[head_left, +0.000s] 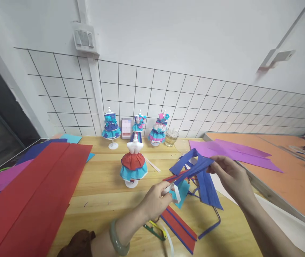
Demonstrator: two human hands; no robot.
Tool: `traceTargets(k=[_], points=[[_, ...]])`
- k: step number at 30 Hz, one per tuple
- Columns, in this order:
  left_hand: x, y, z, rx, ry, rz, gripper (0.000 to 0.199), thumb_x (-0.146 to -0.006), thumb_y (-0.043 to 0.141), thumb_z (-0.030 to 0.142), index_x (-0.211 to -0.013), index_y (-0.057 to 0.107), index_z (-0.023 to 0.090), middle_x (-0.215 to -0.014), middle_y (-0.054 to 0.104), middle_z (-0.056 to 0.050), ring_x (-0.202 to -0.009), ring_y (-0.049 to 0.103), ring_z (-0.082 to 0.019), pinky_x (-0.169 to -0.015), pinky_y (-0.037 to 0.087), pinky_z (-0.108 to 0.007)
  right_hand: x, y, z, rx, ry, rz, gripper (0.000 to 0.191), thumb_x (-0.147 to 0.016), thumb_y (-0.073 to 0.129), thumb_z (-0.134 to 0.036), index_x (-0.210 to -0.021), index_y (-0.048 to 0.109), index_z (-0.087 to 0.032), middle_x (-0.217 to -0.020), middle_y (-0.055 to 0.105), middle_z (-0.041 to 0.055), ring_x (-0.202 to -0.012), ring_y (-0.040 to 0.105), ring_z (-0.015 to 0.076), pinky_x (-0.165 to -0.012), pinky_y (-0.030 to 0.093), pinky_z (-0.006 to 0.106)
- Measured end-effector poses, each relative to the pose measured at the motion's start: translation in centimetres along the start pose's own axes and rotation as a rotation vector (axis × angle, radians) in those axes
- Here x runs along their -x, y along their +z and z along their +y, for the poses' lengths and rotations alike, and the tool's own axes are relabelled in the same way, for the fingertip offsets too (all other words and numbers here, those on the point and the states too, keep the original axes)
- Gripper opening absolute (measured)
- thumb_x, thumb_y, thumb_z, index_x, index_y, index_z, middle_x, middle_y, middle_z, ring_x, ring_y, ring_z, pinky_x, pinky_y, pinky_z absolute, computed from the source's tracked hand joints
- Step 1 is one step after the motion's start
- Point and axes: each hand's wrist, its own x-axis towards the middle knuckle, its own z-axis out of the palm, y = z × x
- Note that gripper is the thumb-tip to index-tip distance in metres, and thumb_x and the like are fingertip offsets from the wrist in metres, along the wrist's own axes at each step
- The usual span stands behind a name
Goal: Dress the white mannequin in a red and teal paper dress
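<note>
My right hand point(228, 175) pinches one end of a dark blue crepe paper strip point(193, 169), which slants down toward my left hand. My left hand point(154, 201) is closed around a narrow white strip point(177, 195) that looks like tape and loops out from its fingertips. The blue strip's lower end meets these fingers. Below lie a light blue paper piece point(183, 192), a red paper band edged in blue point(180, 228) and several blue offcuts. Part of a yellow and green tool point(157, 230) shows under my left wrist; its kind is unclear.
A small mannequin in a red and light blue skirt point(133, 166) stands mid-table. Behind it are dressed mannequins point(111, 125), a phone point(126, 128) and a glass jar point(171, 138). Red paper sheets point(34, 189) cover the left side; purple sheets point(229, 151) lie right.
</note>
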Motion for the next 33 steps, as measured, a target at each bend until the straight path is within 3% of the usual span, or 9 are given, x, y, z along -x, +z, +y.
traceTargets(k=[3,6,9,13,16,19,24,28,33], points=[[-0.1,-0.3,0.3,0.068,-0.038,0.006,0.033,-0.081,0.047,0.047,-0.072,0.053,0.016,-0.06,0.04,0.004,-0.058,0.039,-0.01,-0.062,0.038,-0.023,1.0,-0.2,1.3,0.003,0.024,-0.024,0.026,-0.078,0.059,-0.042,-0.086,0.059,-0.018,-0.069,0.068,0.005,-0.062,0.066,0.0193,-0.061,0.056,0.031],[-0.5,-0.6,-0.3,0.02,-0.052,0.105,0.047,-0.079,0.045,0.061,-0.063,0.046,0.017,-0.057,0.034,0.005,-0.055,0.033,-0.009,-0.058,0.033,-0.023,2.5,-0.3,1.7,0.015,0.031,-0.038,0.028,-0.079,0.057,-0.045,-0.087,0.059,-0.018,-0.068,0.069,0.005,-0.062,0.067,0.0204,-0.06,0.056,0.031],[-0.9,-0.6,-1.1,0.041,-0.099,0.154,0.048,-0.068,0.059,0.062,-0.061,0.045,0.016,-0.058,0.036,0.005,-0.055,0.034,-0.008,-0.055,0.03,-0.023,3.7,-0.5,1.7,0.043,0.024,-0.046,0.028,-0.08,0.056,-0.045,-0.088,0.059,-0.018,-0.067,0.07,0.0049,-0.063,0.068,0.021,-0.061,0.057,0.031],[-1.0,-0.5,-1.3,0.062,-0.127,0.103,0.045,-0.064,0.067,0.055,-0.062,0.045,0.016,-0.056,0.035,0.005,-0.052,0.03,-0.007,-0.049,0.023,-0.022,4.2,-1.0,2.4,0.151,0.027,-0.032,0.028,-0.08,0.055,-0.046,-0.09,0.059,-0.019,-0.07,0.071,0.0055,-0.067,0.069,0.0223,-0.058,0.055,0.029],[-0.8,-0.5,-1.3,-0.062,-0.082,0.095,0.038,-0.072,0.061,0.049,-0.063,0.046,0.015,-0.055,0.034,0.006,-0.052,0.028,-0.007,-0.05,0.022,-0.022,3.9,-1.4,3.7,0.247,0.001,-0.018,0.028,-0.081,0.053,-0.045,-0.092,0.058,-0.02,-0.071,0.071,0.0058,-0.071,0.07,0.0232,-0.057,0.054,0.028],[-0.5,-0.6,-1.1,-0.263,-0.017,0.158,0.03,-0.079,0.055,0.042,-0.066,0.049,0.015,-0.057,0.035,0.005,-0.054,0.03,-0.009,-0.051,0.023,-0.022,3.7,-1.6,5.4,0.322,-0.039,-0.021,0.027,-0.082,0.051,-0.044,-0.093,0.058,-0.02,-0.072,0.071,0.0061,-0.073,0.07,0.0241,-0.06,0.053,0.031],[-0.1,-0.9,-0.3,-0.58,0.056,0.202,0.022,-0.084,0.049,0.032,-0.068,0.054,0.017,-0.058,0.045,0.003,-0.055,0.04,-0.011,-0.052,0.025,-0.023,4.0,-1.7,8.0,0.389,-0.02,-0.168,0.025,-0.083,0.051,-0.044,-0.092,0.059,-0.022,-0.078,0.073,0.006,-0.074,0.07,0.0249,-0.065,0.054,0.034],[-0.1,-1.2,-0.2,-0.815,0.152,0.208,0.023,-0.087,0.046,0.029,-0.069,0.056,0.018,-0.063,0.056,-0.001,-0.06,0.048,-0.014,-0.057,0.028,-0.025,4.3,-1.6,8.9,0.411,0.008,-0.189,0.024,-0.083,0.05,-0.044,-0.091,0.06,-0.023,-0.076,0.074,0.0057,-0.073,0.07,0.0256,-0.063,0.054,0.035],[-0.2,-1.3,-0.3,-0.947,0.148,0.161,0.02,-0.086,0.047,0.026,-0.073,0.059,0.018,-0.069,0.064,-0.004,-0.066,0.054,-0.017,-0.057,0.028,-0.026,4.1,-1.6,9.5,0.389,-0.007,-0.175,0.024,-0.083,0.051,-0.046,-0.09,0.06,-0.025,-0.077,0.074,0.0057,-0.073,0.071,0.0269,-0.064,0.054,0.036]])
